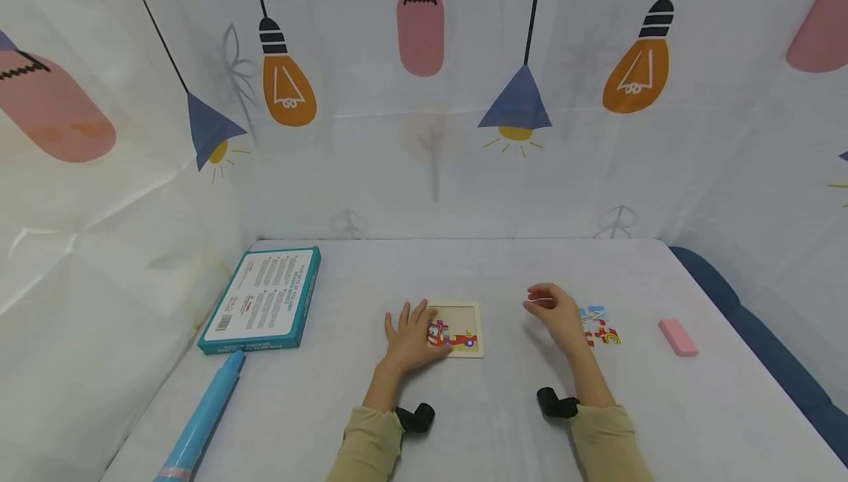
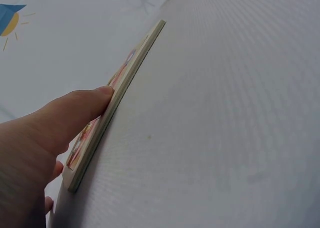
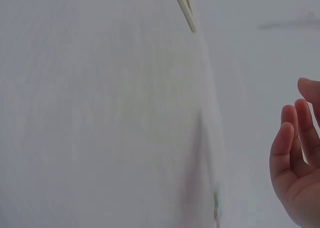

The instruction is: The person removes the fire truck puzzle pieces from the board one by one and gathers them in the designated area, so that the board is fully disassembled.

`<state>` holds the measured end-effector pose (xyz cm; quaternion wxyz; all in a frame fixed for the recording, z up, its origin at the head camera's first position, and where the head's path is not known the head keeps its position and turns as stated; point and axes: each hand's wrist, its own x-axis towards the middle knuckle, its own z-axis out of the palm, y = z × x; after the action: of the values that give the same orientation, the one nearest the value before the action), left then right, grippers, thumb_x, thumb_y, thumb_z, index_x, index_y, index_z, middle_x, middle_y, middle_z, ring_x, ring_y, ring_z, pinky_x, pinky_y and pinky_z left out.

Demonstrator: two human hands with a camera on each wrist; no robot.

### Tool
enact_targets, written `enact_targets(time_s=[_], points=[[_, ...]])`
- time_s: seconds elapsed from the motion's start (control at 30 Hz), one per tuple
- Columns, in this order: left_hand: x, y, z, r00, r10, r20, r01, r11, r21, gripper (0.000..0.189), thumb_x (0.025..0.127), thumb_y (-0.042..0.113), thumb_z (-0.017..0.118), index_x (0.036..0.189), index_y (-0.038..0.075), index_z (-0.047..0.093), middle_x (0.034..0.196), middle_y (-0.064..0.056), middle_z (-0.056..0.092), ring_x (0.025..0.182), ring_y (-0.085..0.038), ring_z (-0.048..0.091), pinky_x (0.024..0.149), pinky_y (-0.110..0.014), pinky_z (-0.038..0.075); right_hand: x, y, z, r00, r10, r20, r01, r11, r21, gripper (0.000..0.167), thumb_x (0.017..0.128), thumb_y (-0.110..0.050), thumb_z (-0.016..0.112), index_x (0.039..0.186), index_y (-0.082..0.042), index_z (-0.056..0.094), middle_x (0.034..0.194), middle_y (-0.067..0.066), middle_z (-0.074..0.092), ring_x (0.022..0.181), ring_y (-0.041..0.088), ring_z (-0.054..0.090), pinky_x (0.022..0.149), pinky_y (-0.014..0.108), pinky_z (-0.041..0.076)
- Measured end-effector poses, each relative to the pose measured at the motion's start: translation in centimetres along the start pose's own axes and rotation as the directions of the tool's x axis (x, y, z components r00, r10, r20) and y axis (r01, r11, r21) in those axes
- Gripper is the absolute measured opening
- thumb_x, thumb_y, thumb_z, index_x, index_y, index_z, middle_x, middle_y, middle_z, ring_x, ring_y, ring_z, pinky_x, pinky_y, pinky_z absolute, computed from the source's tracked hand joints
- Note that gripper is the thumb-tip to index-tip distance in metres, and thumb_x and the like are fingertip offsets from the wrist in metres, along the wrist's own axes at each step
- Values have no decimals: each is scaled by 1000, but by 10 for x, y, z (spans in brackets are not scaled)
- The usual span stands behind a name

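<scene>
Along the left edge of the desk [image 1: 486, 423], a box [image 1: 255, 298] and a blue tube [image 1: 207, 414] blocked passage. Free lanes ran toward the far edge between box and left hand [image 1: 412, 342], and between wooden tray [image 1: 480, 346] and right hand [image 1: 559, 316]; puzzle pieces [image 1: 608, 335] and a pink block [image 1: 679, 337] obstructed the way rightward.

The left hand [image 1: 412, 338] covers the left side of the wooden tray [image 1: 481, 335], and the right hand [image 1: 559, 320], at its wrist, hides part of the puzzle pieces [image 1: 601, 326]. Smaller print on the teal box [image 1: 261, 298] is illegible; the lower edge crops the blue tube [image 1: 207, 408]. In the right wrist view, a greenish item [image 3: 216, 205] is blurred
</scene>
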<state>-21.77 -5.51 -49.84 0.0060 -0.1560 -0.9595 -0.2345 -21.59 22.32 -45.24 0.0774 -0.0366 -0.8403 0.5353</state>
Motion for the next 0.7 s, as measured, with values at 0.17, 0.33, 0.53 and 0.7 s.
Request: enact_targets(time_s=[0.17, 0.33, 0.53, 0.7], points=[[0, 0, 2, 1000, -8, 5, 8, 1000, 17, 90, 71, 54, 69, 141, 8, 36, 148, -7, 32, 137, -38, 19, 103, -65, 2, 1, -9, 25, 998, -39, 50, 39, 999, 0, 31, 85, -13, 65, 112, -1, 57, 104, 12, 60, 93, 21, 55, 68, 29, 48], [1, 2, 0, 1000, -23, 13, 22, 999, 42, 94, 71, 57, 68, 142, 6, 34, 148, -10, 31, 137, -37, 19, 103, -64, 4, -1, -19, 46, 993, -64, 102, 61, 998, 30, 26, 84, -10, 66, 108, -4, 59, 102, 11, 61, 93, 24, 56, 74, 27, 47], [1, 2, -1, 999, -42, 10, 41, 997, 64, 99, 70, 60, 67, 142, 1, 32, 148, -18, 29, 137, -35, 20, 104, -63, 5, -3, -26, 76, 974, -104, 203, 113, 993, -35, 24, 81, -8, 69, 104, -6, 62, 97, 7, 63, 90, 20, 59, 78, 33, 47], [1, 1, 0, 999, -37, 0, 37, 997, 68, 102, 70, 62, 66, 141, -2, 31, 147, -18, 29, 137, -35, 21, 104, -63, 5, -5, -34, 99, 937, -101, 334, 159, 975, -153, 26, 79, -10, 71, 104, -10, 66, 96, 3, 63, 90, 19, 56, 77, 37, 48]])
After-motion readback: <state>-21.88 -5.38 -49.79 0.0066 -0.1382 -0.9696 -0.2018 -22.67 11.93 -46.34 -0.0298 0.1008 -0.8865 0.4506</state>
